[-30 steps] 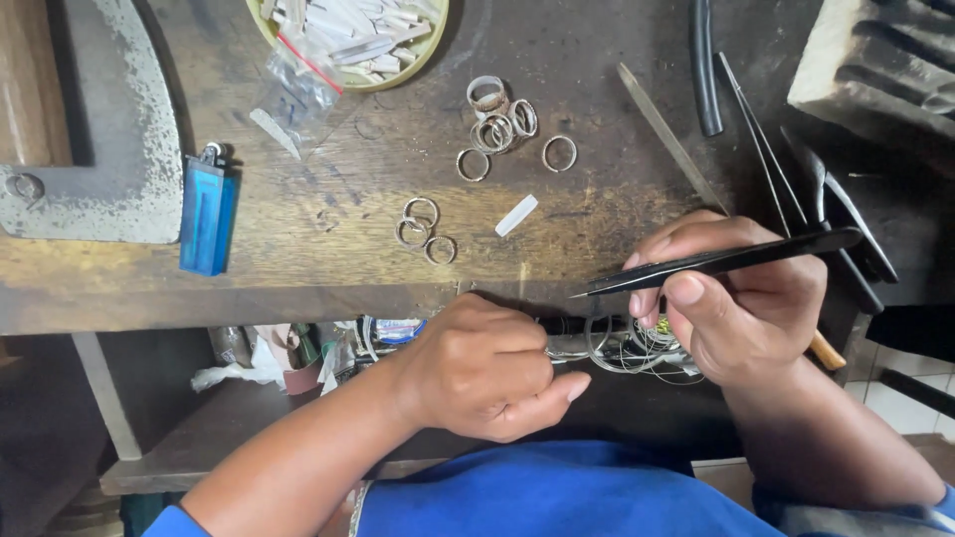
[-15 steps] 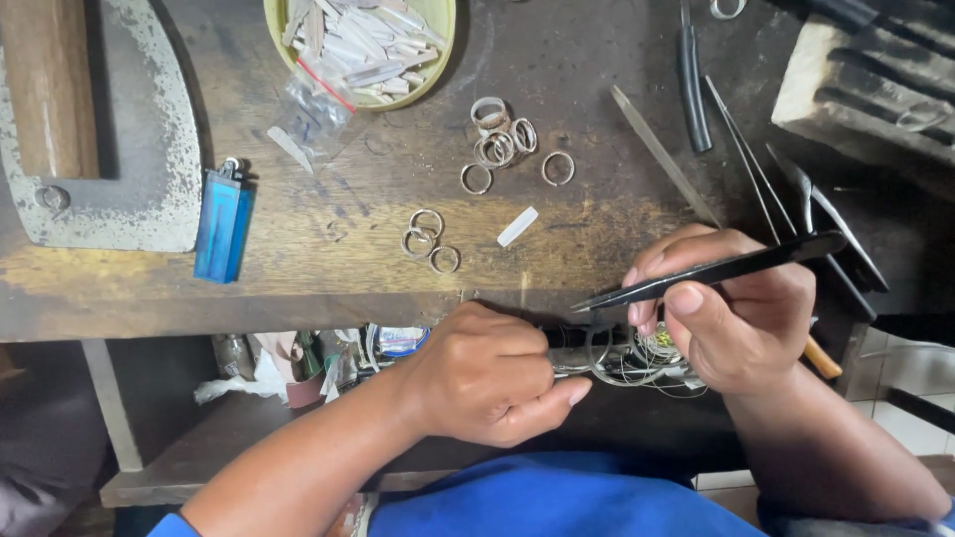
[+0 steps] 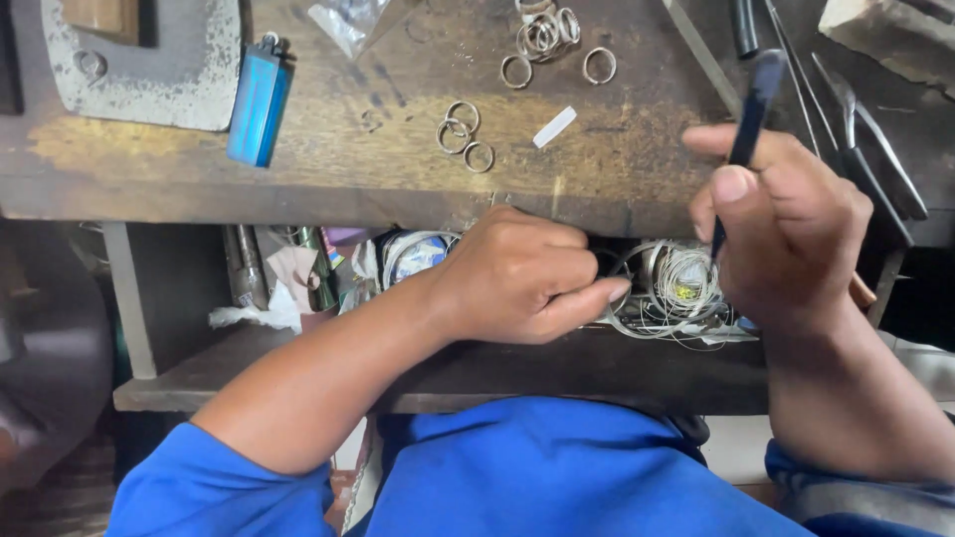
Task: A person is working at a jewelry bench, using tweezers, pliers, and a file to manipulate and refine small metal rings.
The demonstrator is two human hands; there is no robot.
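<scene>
Moved: black tweezers swung from level to upright.
Right hand: clenched round tweezers.
Left hand: fist closed; contents hidden.
Shelf: wire coils.
Tabletop: metal rings, blue lighter.

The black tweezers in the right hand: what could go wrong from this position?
The black tweezers are pinched high in the right hand, so the tip may slip. The coils of thin wire under both hands could snag or tangle. The left hand is closed at the bench edge, and anything small in it might drop onto the cluttered shelf.
</scene>
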